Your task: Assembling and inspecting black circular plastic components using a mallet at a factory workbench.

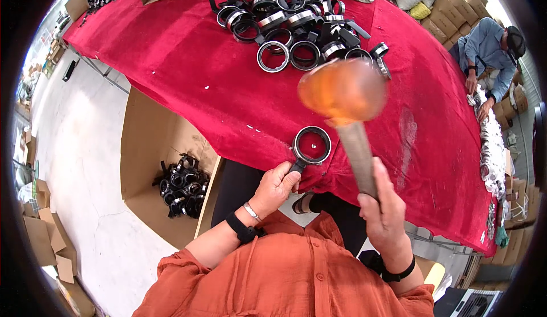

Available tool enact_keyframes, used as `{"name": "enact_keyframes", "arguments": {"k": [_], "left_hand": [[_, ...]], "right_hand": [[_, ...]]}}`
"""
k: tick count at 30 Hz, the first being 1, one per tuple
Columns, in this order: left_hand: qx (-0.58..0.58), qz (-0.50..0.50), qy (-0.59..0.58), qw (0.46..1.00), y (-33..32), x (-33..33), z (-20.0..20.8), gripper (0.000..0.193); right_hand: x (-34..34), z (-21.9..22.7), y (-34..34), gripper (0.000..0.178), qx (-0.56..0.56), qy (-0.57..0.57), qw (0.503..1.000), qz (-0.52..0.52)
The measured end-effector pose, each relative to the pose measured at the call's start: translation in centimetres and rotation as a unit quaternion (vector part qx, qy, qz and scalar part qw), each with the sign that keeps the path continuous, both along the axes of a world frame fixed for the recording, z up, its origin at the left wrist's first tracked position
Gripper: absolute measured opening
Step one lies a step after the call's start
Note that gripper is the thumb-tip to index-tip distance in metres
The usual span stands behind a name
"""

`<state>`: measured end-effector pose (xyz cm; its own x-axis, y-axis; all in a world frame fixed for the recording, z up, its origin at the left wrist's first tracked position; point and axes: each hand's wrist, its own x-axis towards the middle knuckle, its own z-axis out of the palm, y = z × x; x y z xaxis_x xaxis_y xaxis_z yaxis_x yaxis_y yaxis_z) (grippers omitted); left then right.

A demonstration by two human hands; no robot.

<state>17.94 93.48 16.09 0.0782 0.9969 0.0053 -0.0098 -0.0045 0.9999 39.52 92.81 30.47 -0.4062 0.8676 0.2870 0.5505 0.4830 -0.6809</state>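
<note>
My left hand (276,190) is closed on the short handle of a black ring (311,145), shaped like a magnifying glass. It lies at the near edge of the red-covered table; whether glass fills it I cannot tell. In my right hand (385,211) is a mallet (358,149), gripped by its pale handle. Its thick orange-brown head is raised above the table, smeared by motion, to the right of the ring and apart from it. Farther back, a pile of similar black and silver rings with handles (290,23) is heaped on the cloth.
Below the table's left edge stands an open cardboard box (151,140) with more black rings (184,185) inside. Red cloth (421,89) covers the table. Another person (490,49) handles white items (491,146) beyond the right edge. Sacks and cartons (453,13) are stacked behind.
</note>
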Motion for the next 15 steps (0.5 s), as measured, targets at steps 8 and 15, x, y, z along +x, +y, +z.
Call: {"name": "enact_keyframes", "arguments": {"k": [8, 15], "left_hand": [[0.014, 0.003, -0.004, 1.0, -0.1, -0.2, -0.1, 0.03], [-0.039, -0.01, -0.01, 0.999, 0.5, -0.2, 0.9, 0.029]], "right_hand": [[-0.4, 1.9, 2.5, 0.05, -0.199, 0.024, 0.978, -0.049], [1.5, -1.3, 3.3, 0.05, -0.29, 0.048, 0.949, -0.11]]}}
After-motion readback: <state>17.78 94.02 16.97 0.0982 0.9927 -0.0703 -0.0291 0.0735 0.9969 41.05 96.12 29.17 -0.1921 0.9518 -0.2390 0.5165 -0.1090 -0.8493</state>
